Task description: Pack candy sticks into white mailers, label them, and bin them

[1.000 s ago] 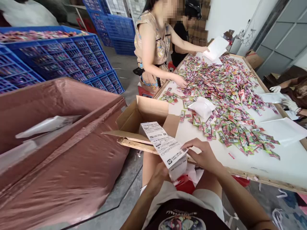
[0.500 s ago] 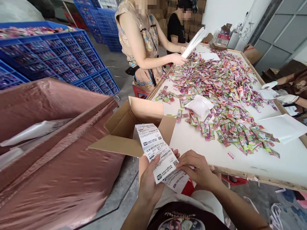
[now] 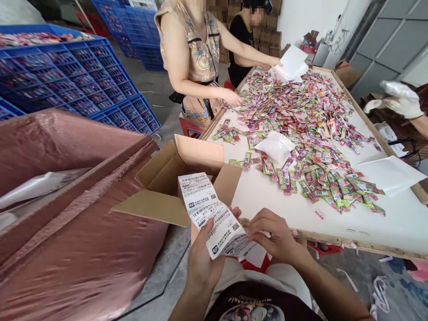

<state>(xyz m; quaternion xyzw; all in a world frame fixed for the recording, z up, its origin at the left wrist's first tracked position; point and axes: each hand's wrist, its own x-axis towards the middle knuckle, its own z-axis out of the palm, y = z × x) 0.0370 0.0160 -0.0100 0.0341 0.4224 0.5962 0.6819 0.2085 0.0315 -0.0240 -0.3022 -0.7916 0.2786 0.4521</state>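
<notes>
A folded strip of printed shipping labels [image 3: 200,196] runs from above the open cardboard box [image 3: 160,207] down to my lap. My left hand [image 3: 205,249] grips the strip, thumb on top and fingers underneath. At the strip's lower right edge, my right hand [image 3: 272,232] is closed, its thumb and fingertips pinched on the label edge. More of the strip hangs beneath, over something red between my knees. On the table [image 3: 354,232] just beyond lie many small green and pink sachets [image 3: 321,178] and a plump white bag [image 3: 276,146].
A large pinkish-brown lined bin [image 3: 83,232] stands at left, with blue crates [image 3: 67,80] behind it. One co-worker [image 3: 200,58] reaches over the sachets; another sits farther back. Gloved hands [image 3: 397,104] hold a package at right. A flat white bag [image 3: 391,174] lies near the table's right edge.
The label strip has shifted slightly left and bends more at its lower end near my right hand. The nearby co-worker has swung white bags rightward over the sachets. The gloved hands have lifted a package.
</notes>
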